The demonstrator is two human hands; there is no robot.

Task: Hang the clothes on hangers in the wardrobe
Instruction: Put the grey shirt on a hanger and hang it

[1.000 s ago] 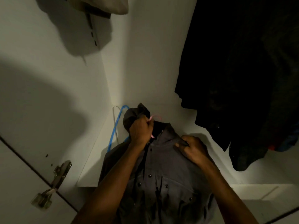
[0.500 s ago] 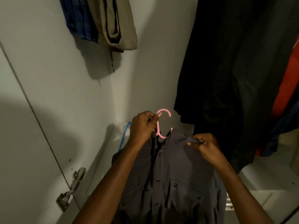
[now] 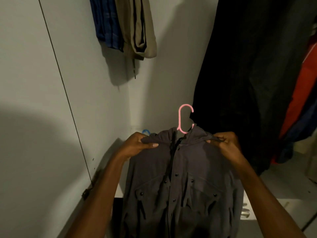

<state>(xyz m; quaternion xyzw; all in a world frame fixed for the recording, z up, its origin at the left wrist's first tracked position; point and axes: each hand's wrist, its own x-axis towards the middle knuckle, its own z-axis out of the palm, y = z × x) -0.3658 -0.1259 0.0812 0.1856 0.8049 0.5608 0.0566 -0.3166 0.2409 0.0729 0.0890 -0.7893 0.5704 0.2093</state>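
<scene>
Shirt (image 3: 180, 177) on pink hanger (image 3: 184, 119), held low at wardrobe front. Left hand (image 3: 137, 146) and right hand (image 3: 226, 145) each pinching a shoulder. Hook upright between both grips, equally near. Open room up-left; dark garments (image 3: 248, 74) crowding right. Rail not visible.

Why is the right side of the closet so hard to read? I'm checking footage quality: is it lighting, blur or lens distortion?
Head view: dim light from behind the wearer, a broad shadow on the left wall; the black garments at right lose all detail. Wide-angle bowing curves the door seam. Both hands, the grey shirt and pink hanger hook stay fairly sharp.
</scene>
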